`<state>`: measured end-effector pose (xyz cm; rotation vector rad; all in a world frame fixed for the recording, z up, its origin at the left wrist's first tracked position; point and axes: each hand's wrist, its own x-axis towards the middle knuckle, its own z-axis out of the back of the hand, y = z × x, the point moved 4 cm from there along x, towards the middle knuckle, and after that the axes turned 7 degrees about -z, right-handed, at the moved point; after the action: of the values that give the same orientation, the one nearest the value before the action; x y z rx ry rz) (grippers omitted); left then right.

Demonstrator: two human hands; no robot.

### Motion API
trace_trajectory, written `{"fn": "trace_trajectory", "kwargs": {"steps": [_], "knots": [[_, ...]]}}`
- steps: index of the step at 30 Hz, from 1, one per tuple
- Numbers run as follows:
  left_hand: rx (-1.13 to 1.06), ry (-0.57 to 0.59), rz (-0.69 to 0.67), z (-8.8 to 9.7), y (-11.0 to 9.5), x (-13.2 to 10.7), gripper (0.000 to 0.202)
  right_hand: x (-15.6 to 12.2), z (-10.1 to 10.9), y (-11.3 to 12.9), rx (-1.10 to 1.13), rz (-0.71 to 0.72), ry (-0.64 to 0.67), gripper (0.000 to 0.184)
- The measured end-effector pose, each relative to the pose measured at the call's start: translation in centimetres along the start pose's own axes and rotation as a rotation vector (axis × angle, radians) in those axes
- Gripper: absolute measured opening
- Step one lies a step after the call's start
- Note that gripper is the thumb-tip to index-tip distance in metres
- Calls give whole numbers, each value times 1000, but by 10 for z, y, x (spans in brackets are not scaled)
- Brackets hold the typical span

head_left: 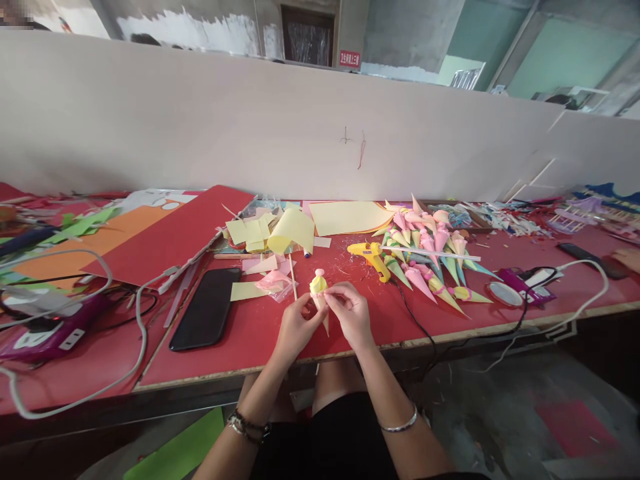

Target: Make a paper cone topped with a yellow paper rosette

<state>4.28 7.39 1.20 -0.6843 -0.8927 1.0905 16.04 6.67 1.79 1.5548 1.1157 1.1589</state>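
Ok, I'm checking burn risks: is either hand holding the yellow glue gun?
No: the glue gun lies on the red table; left hand and right hand hold a yellow-topped cone.

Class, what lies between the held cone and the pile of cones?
The head view shows the right hand and the glue gun, its clear stick overlapping the pile.

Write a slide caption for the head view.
Left hand holds a cone, right hand at its yellow top; glue gun and piled cones at right.
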Motion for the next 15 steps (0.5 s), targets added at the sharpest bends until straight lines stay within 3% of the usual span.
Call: {"fn": "trace_trajectory", "kwargs": {"steps": [10, 15], "knots": [[-1, -17, -22, 1, -3, 0, 23, -1, 2, 0, 22, -16, -7, 10], [22, -16, -42, 0, -4, 0, 21, 1, 1, -9, 143, -123, 25, 10]]}}
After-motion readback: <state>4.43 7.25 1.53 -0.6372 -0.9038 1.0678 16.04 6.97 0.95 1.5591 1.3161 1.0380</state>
